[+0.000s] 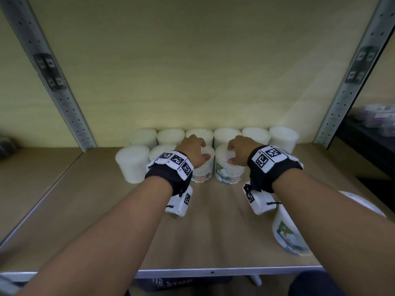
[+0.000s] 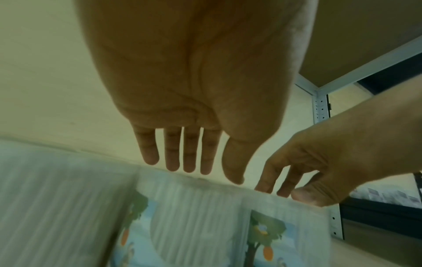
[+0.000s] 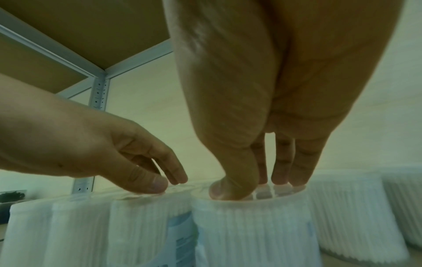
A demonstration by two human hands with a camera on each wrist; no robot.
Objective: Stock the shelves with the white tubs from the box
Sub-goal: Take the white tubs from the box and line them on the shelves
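Note:
Two white cotton-bud tubs stand side by side in the front row on the shelf board (image 1: 102,210). My left hand (image 1: 195,152) hovers over the left tub (image 1: 203,176), fingers fairly straight, thumb and fingertips touching its lid. In the left wrist view the left hand (image 2: 214,173) hangs just above that tub (image 2: 194,216). My right hand (image 1: 237,152) presses its straight fingertips down on the lid of the right tub (image 1: 228,174). The right wrist view shows the right hand (image 3: 255,187) on that tub (image 3: 251,234) and the left hand (image 3: 169,182) on the neighbouring tub (image 3: 146,225).
A back row of several white tubs (image 1: 226,135) lines the rear wall. Two more tubs (image 1: 132,163) stand front left. Another labelled tub (image 1: 288,233) sits near the front edge under my right forearm. Metal uprights (image 1: 64,99) (image 1: 342,99) flank the bay.

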